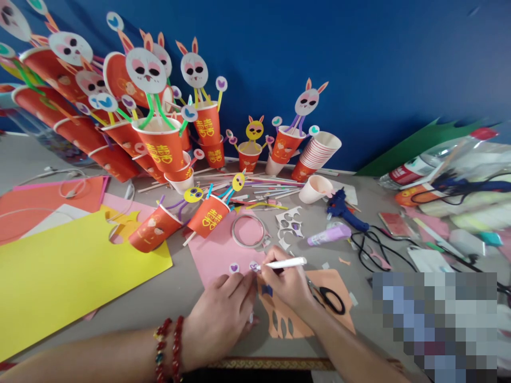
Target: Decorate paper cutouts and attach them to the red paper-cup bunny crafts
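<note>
- Head view: both hands work low in the middle of a grey table (191,298), close together.
- Right hand (289,287) is closed around a white pen (284,263); the pen lies nearly level, its tip pointing left and touching a small white disc (254,266).
- Left hand (221,314) lies flat, palm down, holding nothing; its fingertips (249,279) press on the pink sheet (217,250) just beside that disc. Red beads (170,346) circle the wrist.
- A second disc with a purple heart (234,267) lies on the pink sheet just left of the first one.
- Under the right hand lies an orange sheet (291,319) with cut-out slots; black-handled scissors (329,298) rest on it, just right of the hand.
- A tape ring (248,230) sits on the pink sheet above the discs; white paper scraps (289,223) lie to its right.
- A purple glue stick (329,234) lies on its side near a blue glue gun (343,208).
- Two red cups (179,221) with yellow paper faces lie tipped on the yellow sheet (59,266) and the pink one.
- Along the blue wall (359,64) stand many red cups with rabbit faces (146,69) on straws, and a tilted stack of cups (317,151).
- Loose straws (271,186) are strewn in front of them.
</note>
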`<state>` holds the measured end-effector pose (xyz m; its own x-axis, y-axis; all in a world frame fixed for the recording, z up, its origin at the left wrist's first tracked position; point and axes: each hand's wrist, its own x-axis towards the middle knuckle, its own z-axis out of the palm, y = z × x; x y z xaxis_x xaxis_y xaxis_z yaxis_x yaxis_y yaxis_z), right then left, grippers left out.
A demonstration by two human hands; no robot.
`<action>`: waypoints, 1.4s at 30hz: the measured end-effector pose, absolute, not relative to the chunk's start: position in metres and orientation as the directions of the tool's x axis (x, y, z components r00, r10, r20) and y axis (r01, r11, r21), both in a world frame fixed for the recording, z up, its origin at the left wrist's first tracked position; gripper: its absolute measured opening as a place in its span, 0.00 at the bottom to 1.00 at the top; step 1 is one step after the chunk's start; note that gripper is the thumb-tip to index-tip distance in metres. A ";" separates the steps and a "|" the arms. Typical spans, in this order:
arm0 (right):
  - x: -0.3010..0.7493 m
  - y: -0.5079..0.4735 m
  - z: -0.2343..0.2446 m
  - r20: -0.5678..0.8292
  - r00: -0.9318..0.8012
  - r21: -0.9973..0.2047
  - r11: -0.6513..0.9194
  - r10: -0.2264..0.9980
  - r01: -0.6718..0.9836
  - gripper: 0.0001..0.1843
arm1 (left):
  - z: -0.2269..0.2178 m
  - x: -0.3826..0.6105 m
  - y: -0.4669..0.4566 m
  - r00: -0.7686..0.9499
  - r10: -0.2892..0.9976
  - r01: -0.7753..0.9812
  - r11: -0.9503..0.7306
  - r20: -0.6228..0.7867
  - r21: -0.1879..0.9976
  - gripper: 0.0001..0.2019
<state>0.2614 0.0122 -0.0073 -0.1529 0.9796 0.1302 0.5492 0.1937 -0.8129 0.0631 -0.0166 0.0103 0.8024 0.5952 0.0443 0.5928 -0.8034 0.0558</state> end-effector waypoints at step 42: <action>0.261 0.012 -0.008 0.121 -0.133 -0.828 0.174 0.984 0.533 0.09 | 0.011 0.063 -0.016 0.806 0.592 0.590 -0.804 0.006 0.074 0.27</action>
<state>0.2610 0.0124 -0.0084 -0.1327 0.9838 0.1209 0.5335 0.1736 -0.8278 0.0629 -0.0162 0.0111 0.8058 0.5921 0.0063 0.5901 -0.8039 0.0741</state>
